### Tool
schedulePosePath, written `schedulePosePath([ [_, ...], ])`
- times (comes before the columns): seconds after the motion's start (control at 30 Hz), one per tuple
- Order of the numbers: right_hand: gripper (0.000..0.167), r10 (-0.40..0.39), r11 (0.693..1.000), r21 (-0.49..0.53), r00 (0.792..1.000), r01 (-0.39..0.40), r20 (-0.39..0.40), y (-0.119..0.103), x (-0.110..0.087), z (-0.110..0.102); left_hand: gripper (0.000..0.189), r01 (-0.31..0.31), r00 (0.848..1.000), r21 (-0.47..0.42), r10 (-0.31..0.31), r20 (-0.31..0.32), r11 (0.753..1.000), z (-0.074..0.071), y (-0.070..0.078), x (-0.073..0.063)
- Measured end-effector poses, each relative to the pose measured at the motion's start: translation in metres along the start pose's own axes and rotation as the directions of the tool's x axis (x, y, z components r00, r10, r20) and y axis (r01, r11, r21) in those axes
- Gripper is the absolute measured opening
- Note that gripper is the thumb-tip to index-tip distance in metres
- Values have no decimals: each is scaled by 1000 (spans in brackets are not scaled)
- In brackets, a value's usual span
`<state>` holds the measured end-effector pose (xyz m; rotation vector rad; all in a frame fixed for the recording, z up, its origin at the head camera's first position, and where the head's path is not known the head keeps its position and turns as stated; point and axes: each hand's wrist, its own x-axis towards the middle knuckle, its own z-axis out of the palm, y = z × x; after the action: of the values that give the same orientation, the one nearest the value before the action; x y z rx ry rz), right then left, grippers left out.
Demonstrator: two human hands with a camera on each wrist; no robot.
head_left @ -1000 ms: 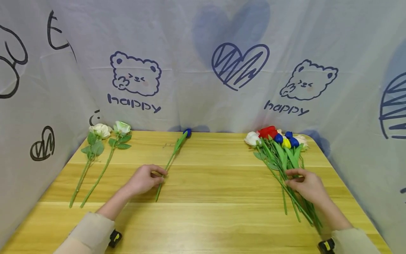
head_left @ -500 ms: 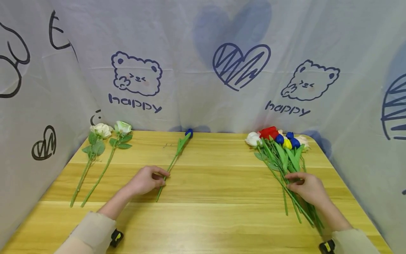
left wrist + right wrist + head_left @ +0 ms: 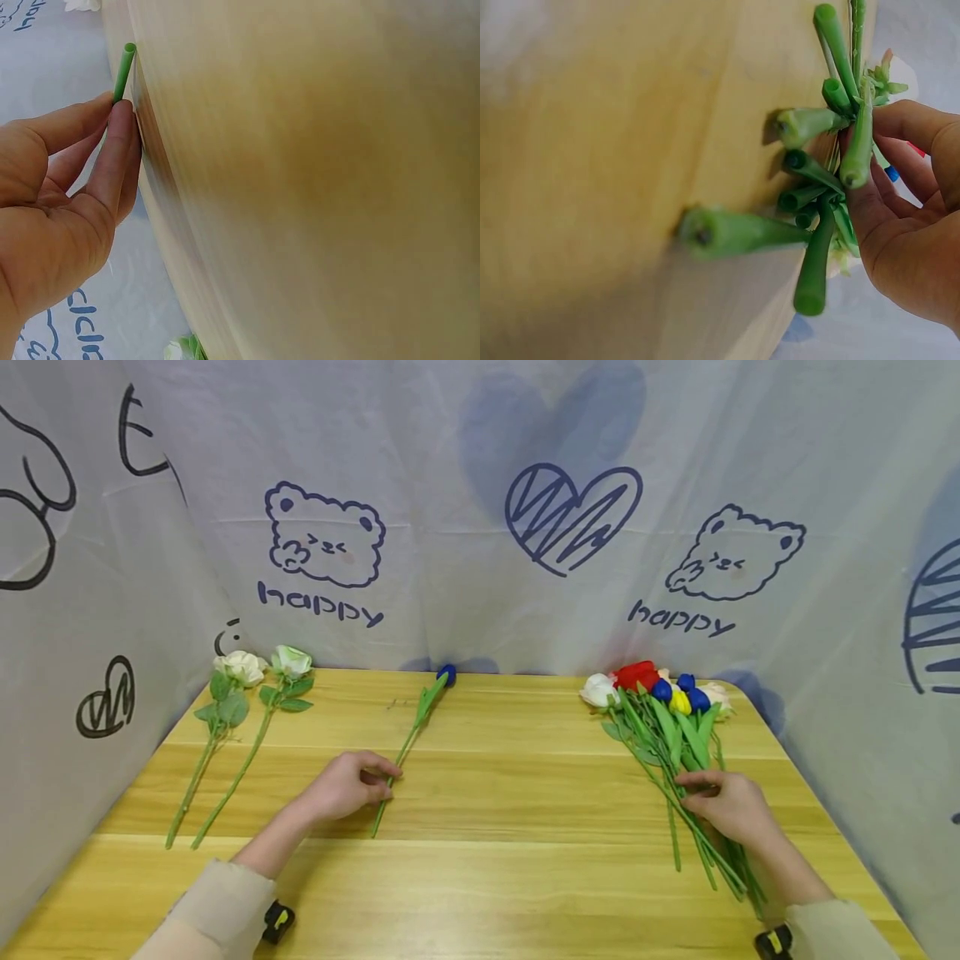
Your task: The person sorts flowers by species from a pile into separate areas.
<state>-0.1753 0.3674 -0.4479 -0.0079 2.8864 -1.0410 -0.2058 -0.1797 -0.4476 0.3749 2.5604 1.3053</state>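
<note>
A single blue tulip [image 3: 446, 675] lies slantwise on the table, its head near the back edge. My left hand [image 3: 352, 787] pinches its green stem [image 3: 124, 71] between thumb and fingers, low down near the cut end. On the right lies a mixed bunch of flowers [image 3: 637, 677]: white, red, blue, yellow and pale blooms, heads to the back. Thumb and fingers of my right hand [image 3: 723, 802] grip stems in the middle of the bunch. Close up in the right wrist view, a green stem [image 3: 857, 150] sits at the thumb and forefinger, with several cut ends fanning out around it.
Two white roses lie at the left, one creamy [image 3: 242, 668] and one greenish [image 3: 291, 662], stems toward the front. The wooden table [image 3: 510, 877] is enclosed by a pale cloth [image 3: 450, 577] printed with bears and hearts, at the back and both sides.
The right hand has shifted slightly toward the front, and some stem ends of the bunch have moved a little. The left hand has barely moved, still on the tulip stem.
</note>
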Motion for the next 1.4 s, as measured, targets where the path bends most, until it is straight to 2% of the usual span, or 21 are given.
schedulePosePath([
  [0.17, 35, 10, 1000, 17, 1000, -10, -3, 2, 1, 0, 27, 0, 1000, 2, 0, 1, 1000, 0, 0, 0],
  [0.43, 39, 65, 993, 99, 998, -64, -4, 0, -2, 1, 28, 16, 1000, -2, -16, -1, 1000, 0, 1, -2],
  [0.57, 40, 63, 994, 90, 997, -59, -46, -2, -2, 1, 30, 20, 1000, -11, -19, 6, 1000, 0, 1, -3],
  [0.67, 41, 42, 997, 67, 992, -35, -116, -3, -1, 0, 31, 28, 1000, -17, -28, 8, 999, 0, 1, -5],
  [0.77, 40, 32, 997, 69, 977, -18, -209, -5, -1, -1, 32, 38, 999, -23, -38, 7, 999, 0, 2, -7],
  [0.87, 39, 30, 996, 88, 951, -4, -306, -9, 0, -3, 33, 43, 999, -37, -43, 11, 998, 0, 4, -8],
  [0.97, 38, 50, 992, 125, 928, -4, -370, -14, 0, -6, 35, 46, 999, -61, -45, 19, 997, -1, 6, -9],
  [1.17, 39, 99, 981, 196, 894, -13, -436, -29, 4, -7, 41, 34, 999, -101, -36, -11, 994, -5, 14, -10],
  [1.3, 39, 141, 948, 317, 883, 9, -447, -43, 7, -1, 43, 0, 998, -124, -9, -69, 992, -5, 25, -9],
  [1.4, 38, 148, 922, 385, 884, 39, -445, -56, 9, 5, 41, -39, 993, -161, 21, -114, 986, -1, 34, -7],
])
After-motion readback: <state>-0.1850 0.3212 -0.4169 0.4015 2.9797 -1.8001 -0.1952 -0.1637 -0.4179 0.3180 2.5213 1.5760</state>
